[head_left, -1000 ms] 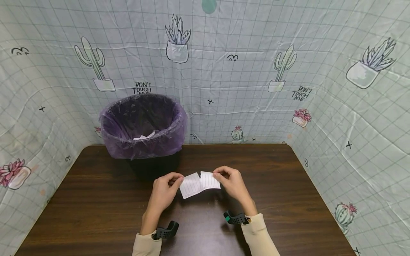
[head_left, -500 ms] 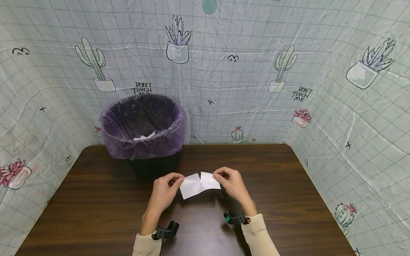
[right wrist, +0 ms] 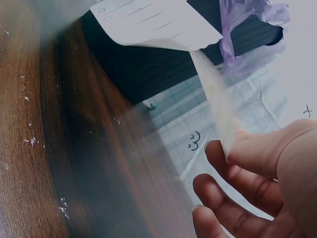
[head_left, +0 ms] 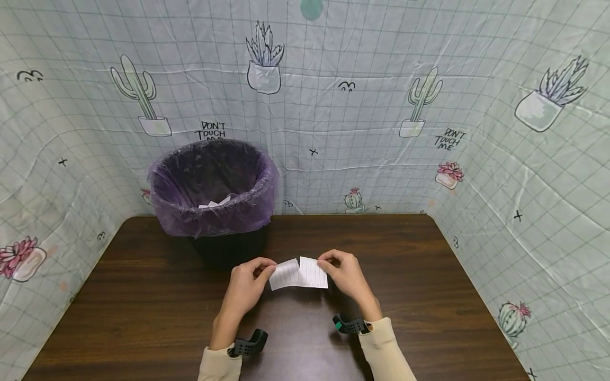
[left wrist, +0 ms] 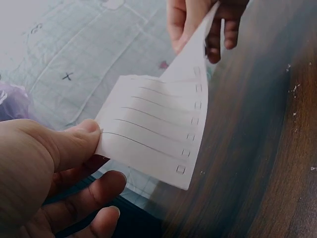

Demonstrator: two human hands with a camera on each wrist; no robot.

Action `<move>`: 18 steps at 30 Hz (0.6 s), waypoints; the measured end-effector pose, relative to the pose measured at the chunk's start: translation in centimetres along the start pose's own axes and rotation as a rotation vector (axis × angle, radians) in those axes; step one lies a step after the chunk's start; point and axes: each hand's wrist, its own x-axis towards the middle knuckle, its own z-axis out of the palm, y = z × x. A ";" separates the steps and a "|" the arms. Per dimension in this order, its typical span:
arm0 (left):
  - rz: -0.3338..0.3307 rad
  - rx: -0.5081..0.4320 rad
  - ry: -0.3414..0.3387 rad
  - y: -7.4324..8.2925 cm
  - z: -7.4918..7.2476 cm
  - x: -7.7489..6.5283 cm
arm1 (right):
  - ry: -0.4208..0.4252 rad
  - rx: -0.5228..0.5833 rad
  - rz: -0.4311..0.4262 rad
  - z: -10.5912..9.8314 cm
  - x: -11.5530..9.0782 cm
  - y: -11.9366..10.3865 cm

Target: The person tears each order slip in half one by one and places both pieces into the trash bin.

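Two hands hold one lined paper slip (head_left: 298, 274) above the near middle of the desk (head_left: 429, 296): left hand (head_left: 245, 288) pinches its left end, right hand (head_left: 347, 275) its right, a tear begun at the top edge but not through. Scraps already lie in the purple-lined bin (head_left: 213, 185) at far left, cactus-print sheeting (head_left: 381, 95) all round.

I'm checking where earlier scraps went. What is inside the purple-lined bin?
White paper pieces lie inside the bin, near its front wall. The near rim covers the bin's bottom, so any more scraps there cannot be seen.
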 end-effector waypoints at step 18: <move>0.017 0.003 0.002 -0.1 0.1 0.0 | 0.014 -0.032 0.003 -0.1 0.2 0.6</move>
